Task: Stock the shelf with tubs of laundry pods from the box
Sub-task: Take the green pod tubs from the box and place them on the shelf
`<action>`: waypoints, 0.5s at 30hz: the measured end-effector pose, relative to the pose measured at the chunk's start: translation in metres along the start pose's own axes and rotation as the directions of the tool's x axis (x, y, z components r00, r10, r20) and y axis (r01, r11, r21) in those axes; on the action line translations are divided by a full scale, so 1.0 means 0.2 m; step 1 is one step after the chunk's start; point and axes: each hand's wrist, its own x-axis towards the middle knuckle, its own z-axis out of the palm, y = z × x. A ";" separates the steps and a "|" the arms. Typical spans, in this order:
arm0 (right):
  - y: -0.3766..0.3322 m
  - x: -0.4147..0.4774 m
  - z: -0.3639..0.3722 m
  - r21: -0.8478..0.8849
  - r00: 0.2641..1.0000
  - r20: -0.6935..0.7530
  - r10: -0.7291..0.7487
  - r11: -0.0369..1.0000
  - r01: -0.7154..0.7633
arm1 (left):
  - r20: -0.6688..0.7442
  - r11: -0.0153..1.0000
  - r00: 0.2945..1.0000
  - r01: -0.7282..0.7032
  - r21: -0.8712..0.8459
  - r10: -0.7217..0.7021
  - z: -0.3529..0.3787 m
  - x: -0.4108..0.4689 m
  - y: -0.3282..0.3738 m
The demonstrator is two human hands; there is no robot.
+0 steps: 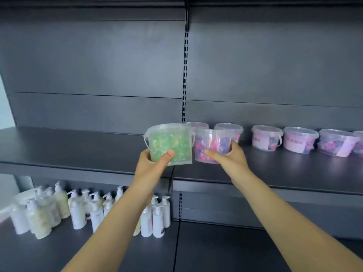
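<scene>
Along the back edge of the dark grey metal shelf [78,146], right of its slotted upright, a row of clear lidded plastic tubs of pink and purple pods [299,139] is already standing, so the stocking is looking partly done. The shelf's left half is waiting to be filled, and the box is not showing, so how many tubs are left cannot be told. The left hand [151,163] is gripping a clear plastic tub of green pods [169,144], thumb lying across its front and fingers wrapping behind, near the shelf's front edge at the middle. The right hand [227,158] is clasping a clear plastic tub of pink and purple pods [212,146] close against the green one. Whether either tub is resting on the shelf cannot be told. White pump bottles [78,209] are crowding the lower shelf's left end.
</scene>
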 end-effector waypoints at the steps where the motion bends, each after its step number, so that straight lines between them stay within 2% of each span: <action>1: 0.02 0.03 0.04 -0.046 1.000 -0.004 -0.008 0.999 0.007 | -0.004 1.000 1.000 0.000 0.012 0.000 -0.01 0.03 -0.01; 5: 0.10 0.09 0.16 -0.202 1.000 0.025 -0.003 0.979 0.008 | -0.001 0.999 1.000 0.010 0.034 -0.010 -0.04 0.08 -0.05; 10: 0.10 0.14 0.20 -0.271 0.996 0.089 0.021 0.963 0.003 | 0.014 1.000 1.000 0.024 -0.005 -0.024 -0.09 0.13 -0.08; 15: 0.12 0.21 0.20 -0.346 0.996 0.079 0.040 0.938 -0.010 | 0.021 0.999 0.999 0.039 -0.028 -0.038 -0.12 0.15 -0.10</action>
